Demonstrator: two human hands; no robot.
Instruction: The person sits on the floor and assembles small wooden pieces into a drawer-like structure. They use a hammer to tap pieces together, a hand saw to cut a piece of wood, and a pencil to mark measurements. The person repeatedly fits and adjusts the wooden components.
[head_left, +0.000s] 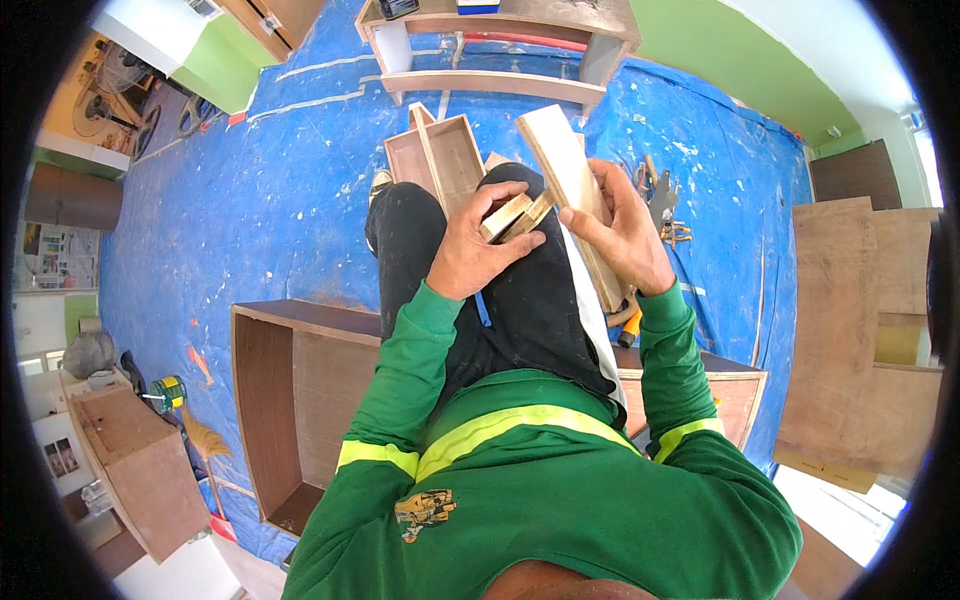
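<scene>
Above my lap, my left hand [478, 245] is closed around short pieces of plywood [507, 218], their pale cut edges facing up. Its fingertips bend over the far side while the thumb presses from the near side. My right hand [625, 225] grips a long plywood board [562, 165] with a pale face, held tilted with its far end to the left. The small pieces come right up to the board's left edge; whether they touch it, I cannot tell. Part of the board is hidden behind my right hand and wrist.
A shallow wooden drawer box [470, 160] lies beyond my knees, before a low wooden frame [480, 82]. Tools [663, 205] lie on the blue sheet [290, 220] at right. An open cabinet [270, 400] stands left; plywood panels [830, 340] are far right.
</scene>
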